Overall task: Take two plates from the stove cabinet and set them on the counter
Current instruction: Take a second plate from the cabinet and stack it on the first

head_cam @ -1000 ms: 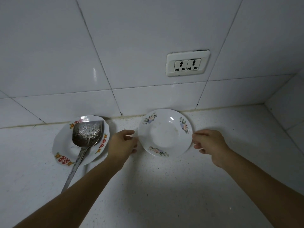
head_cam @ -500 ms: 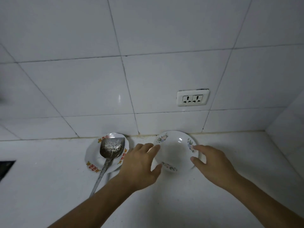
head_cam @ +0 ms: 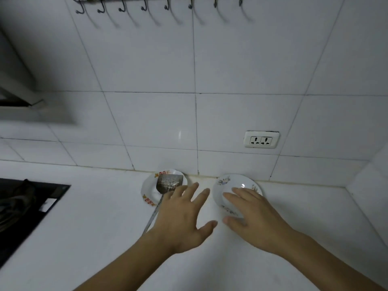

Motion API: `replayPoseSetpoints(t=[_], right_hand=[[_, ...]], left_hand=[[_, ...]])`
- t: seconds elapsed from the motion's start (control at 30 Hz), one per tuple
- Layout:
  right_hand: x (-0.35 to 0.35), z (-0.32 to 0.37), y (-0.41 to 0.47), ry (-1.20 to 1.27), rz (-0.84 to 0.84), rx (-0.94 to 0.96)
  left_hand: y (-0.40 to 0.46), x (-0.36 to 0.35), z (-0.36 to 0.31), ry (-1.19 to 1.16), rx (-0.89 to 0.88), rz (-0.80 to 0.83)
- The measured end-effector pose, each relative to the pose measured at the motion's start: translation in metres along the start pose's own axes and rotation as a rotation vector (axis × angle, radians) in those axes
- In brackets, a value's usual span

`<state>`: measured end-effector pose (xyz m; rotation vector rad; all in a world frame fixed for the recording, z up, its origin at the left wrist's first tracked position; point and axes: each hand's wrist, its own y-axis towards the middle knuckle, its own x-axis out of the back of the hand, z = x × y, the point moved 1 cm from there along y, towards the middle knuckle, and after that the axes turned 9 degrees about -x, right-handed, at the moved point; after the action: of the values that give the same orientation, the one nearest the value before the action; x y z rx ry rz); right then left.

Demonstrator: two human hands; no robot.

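A white plate with a floral rim (head_cam: 227, 183) lies flat on the white counter (head_cam: 105, 217) by the back wall. My right hand (head_cam: 249, 217) hovers over its near half with fingers spread, holding nothing. My left hand (head_cam: 182, 215) is open too, fingers apart, over bare counter between the two plates. A second plate with red and orange marks (head_cam: 150, 189) sits further left, and a metal spatula (head_cam: 168, 182) rests in it, its handle running toward me under my left hand.
A black stove top (head_cam: 25, 204) occupies the left edge of the counter. A double wall socket (head_cam: 261, 140) is on the tiles above the floral plate. A row of hooks (head_cam: 165, 5) hangs high up. A side wall closes the counter at the right.
Both hands have let go of the floral plate's rim and pulled back toward me with fingers spread. The view has tilted up and back, bringing the stove and hooks into sight.
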<state>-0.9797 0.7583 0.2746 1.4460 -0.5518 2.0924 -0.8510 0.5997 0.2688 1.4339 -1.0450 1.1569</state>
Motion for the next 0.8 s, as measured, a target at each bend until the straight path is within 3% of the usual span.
replayPoseSetpoints(t=[0.57, 0.8], right_hand=[[-0.030, 0.095, -0.133, 0.045, -0.100, -0.073], [-0.066, 0.137, -0.195, 0.019, -0.083, 0.020]], left_hand=[[-0.145, 0.039, 0.010, -0.091, -0.127, 0.037], [-0.234, 0.046, 0.002, -0.061, -0.166, 0.007]])
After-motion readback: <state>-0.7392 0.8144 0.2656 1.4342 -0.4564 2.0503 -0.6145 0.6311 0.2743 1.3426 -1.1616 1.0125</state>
